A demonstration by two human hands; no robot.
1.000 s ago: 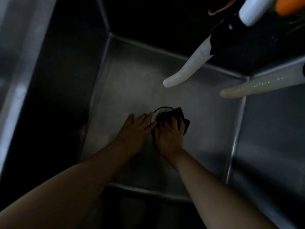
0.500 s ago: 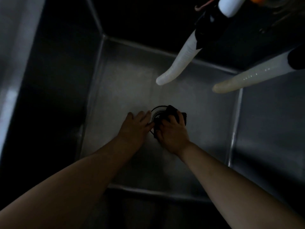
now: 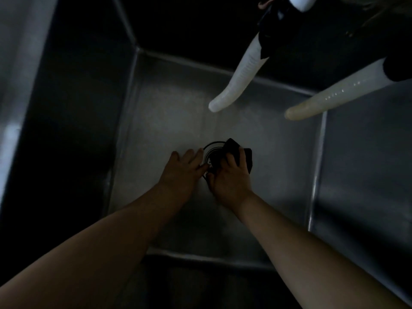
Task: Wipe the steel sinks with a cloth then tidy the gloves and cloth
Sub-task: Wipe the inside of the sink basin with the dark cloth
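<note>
Steel walls of the deep sink (image 3: 245,132) close the scene on all sides in the head view, and the light is poor. At the centre of the floor, the right hand (image 3: 230,180) grips the dark cloth (image 3: 244,157), fingers curled over it, on the right part of the round drain (image 3: 211,150). The left hand (image 3: 181,172) lies flat with straight fingers at the drain's 9 o'clock edge, holding nothing. At 1 and 2 o'clock, two pale hoses (image 3: 240,79) hang over the basin, well above the hands.

I judge that the cloth could catch in the drain ring if pushed hard across it. Open floor remains toward 12 and 3 o'clock; the corners are tight, and lifting the arms quickly may knock the hoses.
</note>
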